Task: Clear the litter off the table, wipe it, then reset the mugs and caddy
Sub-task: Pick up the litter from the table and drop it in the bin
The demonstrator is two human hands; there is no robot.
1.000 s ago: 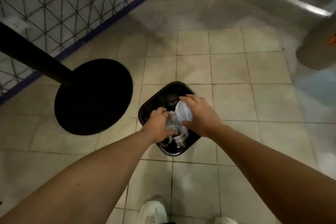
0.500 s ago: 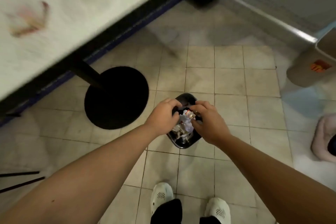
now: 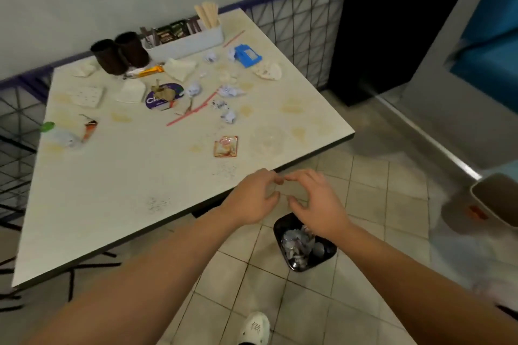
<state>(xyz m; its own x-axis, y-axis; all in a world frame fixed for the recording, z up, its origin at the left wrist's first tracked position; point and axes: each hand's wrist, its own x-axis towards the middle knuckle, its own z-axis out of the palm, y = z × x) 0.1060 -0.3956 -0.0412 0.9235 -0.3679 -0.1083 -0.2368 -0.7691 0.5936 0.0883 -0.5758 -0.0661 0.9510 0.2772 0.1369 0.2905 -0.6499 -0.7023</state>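
A white table [image 3: 117, 193] is strewn with litter: crumpled paper balls [image 3: 228, 115], a red straw [image 3: 190, 112], an orange sachet [image 3: 225, 146], a blue box [image 3: 247, 55], napkins [image 3: 131, 91] and a purple round label [image 3: 164, 96]. Two dark mugs [image 3: 120, 54] stand at the back beside a white caddy [image 3: 186, 39] with wooden sticks. My left hand [image 3: 253, 199] and my right hand [image 3: 315, 200] hover empty, fingers spread, at the table's near corner above a black bin [image 3: 325, 256] holding trash.
A wire-grid partition [image 3: 297, 19] runs behind the table. A tan bucket [image 3: 496, 199] stands on the tiled floor at right. My white shoe [image 3: 255, 328] shows at the bottom. A dark pillar [image 3: 372, 36] rises at the back right.
Both hands let go of the plastic litter into the black bin and rose toward the table's edge. The view lifted from the floor to the tabletop.
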